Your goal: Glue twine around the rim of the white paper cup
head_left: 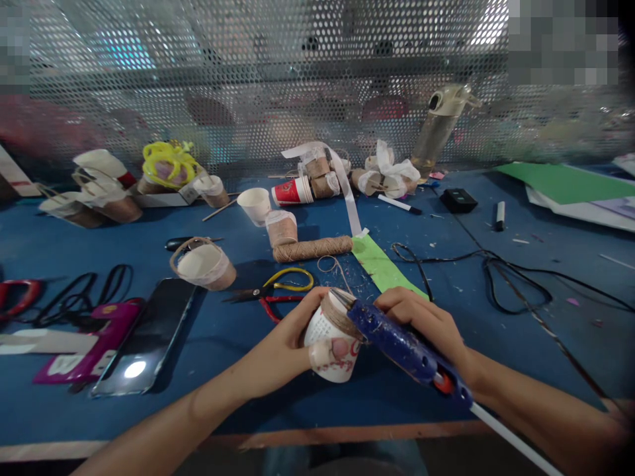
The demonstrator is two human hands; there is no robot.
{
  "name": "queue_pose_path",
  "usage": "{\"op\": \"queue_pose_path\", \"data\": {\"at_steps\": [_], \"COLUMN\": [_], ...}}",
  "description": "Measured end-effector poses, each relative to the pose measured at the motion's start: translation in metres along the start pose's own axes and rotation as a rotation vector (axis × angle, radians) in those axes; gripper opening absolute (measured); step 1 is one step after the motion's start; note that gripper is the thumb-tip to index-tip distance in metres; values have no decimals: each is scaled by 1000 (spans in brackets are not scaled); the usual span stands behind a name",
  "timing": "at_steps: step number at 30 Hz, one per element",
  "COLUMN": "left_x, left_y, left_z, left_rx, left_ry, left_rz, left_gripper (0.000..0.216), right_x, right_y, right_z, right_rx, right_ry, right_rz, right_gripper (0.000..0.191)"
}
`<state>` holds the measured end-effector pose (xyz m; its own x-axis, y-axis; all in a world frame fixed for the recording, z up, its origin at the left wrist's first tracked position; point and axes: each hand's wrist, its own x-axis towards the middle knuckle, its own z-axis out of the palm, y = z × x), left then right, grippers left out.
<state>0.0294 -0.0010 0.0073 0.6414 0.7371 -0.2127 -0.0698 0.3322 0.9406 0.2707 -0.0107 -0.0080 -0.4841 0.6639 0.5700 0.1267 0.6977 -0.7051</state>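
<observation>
My left hand [302, 337] is closed around a white paper cup [331, 357] with red print, its thumb wrapped in a bandage. Brown twine [338, 317] is wound round one end of the cup. A blue glue gun [397, 340] is gripped in my right hand [426, 324], its metal nozzle against or just over the twine band. From the gun's rear sticks a white glue stick [513, 436]. A thin strand of twine runs from the cup toward the twine roll [313, 249]. Yellow-and-red-handled scissors [265, 291] lie just beyond my left hand.
Left of my hands lie a phone [149, 337], a purple packet [99, 344] and a twine-covered basket cup [206, 264]. Green paper [387, 264] and a black cable [501, 264] lie to the right. Red cups [292, 190] and a bottle [439, 129] stand near the mesh screen [248, 73].
</observation>
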Motion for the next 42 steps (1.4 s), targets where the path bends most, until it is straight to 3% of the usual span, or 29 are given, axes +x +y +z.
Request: {"op": "queue_pose_path", "data": {"at_steps": [16,42], "left_x": [2,0], "left_y": [1,1], "left_z": [-2,-4], "left_rx": [11,87], "left_ry": [-8,0], "left_rz": [8,40], "left_gripper": [48,57], "right_x": [2,3], "right_y": [1,-6], "right_z": [-2,1], "right_rx": [-47,-173], "right_ry": [-34,-109], "right_rz": [-15,-89], "right_gripper": [18,7]}}
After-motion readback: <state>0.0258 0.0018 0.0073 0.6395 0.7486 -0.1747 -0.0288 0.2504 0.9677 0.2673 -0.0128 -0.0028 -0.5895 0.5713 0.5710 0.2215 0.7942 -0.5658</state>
